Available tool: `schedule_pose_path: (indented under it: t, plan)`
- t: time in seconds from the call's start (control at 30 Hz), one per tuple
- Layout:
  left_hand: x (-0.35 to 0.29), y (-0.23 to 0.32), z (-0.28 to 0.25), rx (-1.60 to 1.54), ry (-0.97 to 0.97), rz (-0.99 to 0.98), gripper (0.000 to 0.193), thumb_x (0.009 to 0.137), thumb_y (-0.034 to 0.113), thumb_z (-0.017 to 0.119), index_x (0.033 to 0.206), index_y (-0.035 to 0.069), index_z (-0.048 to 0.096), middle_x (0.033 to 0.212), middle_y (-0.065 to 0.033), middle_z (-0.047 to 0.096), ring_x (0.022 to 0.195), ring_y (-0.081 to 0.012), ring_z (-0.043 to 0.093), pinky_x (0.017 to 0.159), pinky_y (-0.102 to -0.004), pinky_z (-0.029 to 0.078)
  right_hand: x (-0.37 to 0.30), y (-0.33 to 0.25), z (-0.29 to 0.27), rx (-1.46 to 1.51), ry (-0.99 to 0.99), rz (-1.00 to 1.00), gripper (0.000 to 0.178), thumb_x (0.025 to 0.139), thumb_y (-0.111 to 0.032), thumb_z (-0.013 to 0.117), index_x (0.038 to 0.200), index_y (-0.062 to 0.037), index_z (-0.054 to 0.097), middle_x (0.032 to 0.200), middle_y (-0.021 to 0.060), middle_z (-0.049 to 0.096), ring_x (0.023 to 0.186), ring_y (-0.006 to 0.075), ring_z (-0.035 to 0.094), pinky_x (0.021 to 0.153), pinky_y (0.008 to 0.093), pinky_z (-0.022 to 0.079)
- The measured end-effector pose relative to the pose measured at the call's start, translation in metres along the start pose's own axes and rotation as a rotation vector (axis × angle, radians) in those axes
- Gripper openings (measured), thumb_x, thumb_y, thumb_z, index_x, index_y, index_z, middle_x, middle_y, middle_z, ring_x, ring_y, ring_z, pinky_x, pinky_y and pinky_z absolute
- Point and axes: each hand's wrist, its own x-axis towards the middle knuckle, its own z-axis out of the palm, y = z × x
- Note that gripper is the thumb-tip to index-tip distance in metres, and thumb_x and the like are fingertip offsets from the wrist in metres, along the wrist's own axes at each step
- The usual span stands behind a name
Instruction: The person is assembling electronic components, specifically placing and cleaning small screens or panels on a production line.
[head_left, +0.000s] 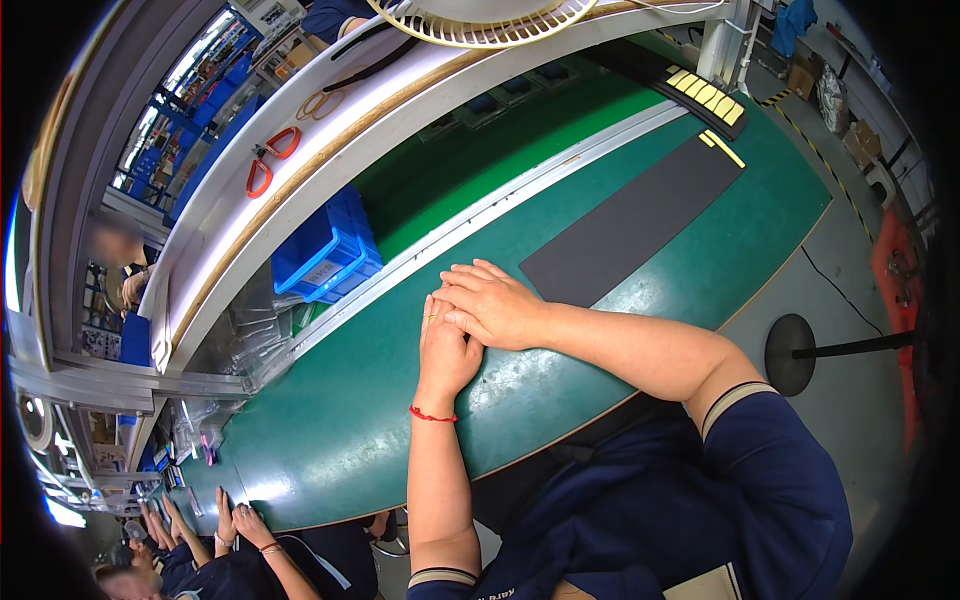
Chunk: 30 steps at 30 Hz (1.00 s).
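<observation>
My left hand [448, 353], with a red cord bracelet [433, 415] at the wrist and a ring on a finger, rests on the green tabletop [360, 430]. Across its fingers lies my right hand [502, 309], flat, fingers stretched out and holding nothing. The left fingers are partly covered but look extended too. A dark grey rectangular sheet [630, 220] lies just beyond my right hand, apart from it. Yellow strips [722, 147] sit at the sheet's far end. Past that is a black strip with several yellow pieces [706, 97].
A blue plastic bin [328, 248] stands beyond the metal rail. Red-handled scissors [272, 160] lie on the white shelf, near a fan [490, 22]. Clear plastic bags [250, 335] are at the left. Co-workers' hands [240, 520] rest along the table's lower left. A round black stand [790, 355] is at the right.
</observation>
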Motion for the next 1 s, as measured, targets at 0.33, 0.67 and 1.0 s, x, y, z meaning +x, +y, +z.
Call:
schedule_pose_path:
  t: [0.33,0.67,1.0]
  plan:
    - [0.001,0.001,0.0,-0.023,0.013,-0.012,0.032,0.083,0.012,0.059,0.112,-0.002,0.064,0.123,-0.0231,0.059,0.123,-0.0395,0.049,0.114,-0.0468,0.028,0.0,0.0,0.0,0.0,0.007,0.004,0.039,0.096,-0.03,0.048,0.126,-0.0062,0.056,0.137,0.0202,0.05,0.132,0.0371,0.04,0.113,0.0505,0.026]
    - [0.0,0.002,0.0,-0.03,0.01,-0.016,0.035,0.084,0.012,0.059,0.116,-0.001,0.063,0.125,-0.0212,0.058,0.125,-0.0379,0.048,0.114,-0.0466,0.027,-0.001,0.001,0.001,0.008,0.012,-0.006,0.039,0.096,-0.03,0.048,0.126,-0.0067,0.056,0.136,0.02,0.05,0.132,0.0375,0.041,0.113,0.0503,0.026]
    - [0.0,0.004,-0.002,0.035,-0.028,-0.028,0.042,0.086,0.02,0.064,0.126,0.006,0.058,0.137,-0.017,0.05,0.134,-0.0343,0.04,0.114,-0.0505,0.024,0.027,0.004,-0.026,0.253,-0.164,0.135,0.044,0.093,-0.031,0.054,0.127,-0.0038,0.055,0.121,0.0213,0.06,0.119,0.0368,0.053,0.102,0.0457,0.041]
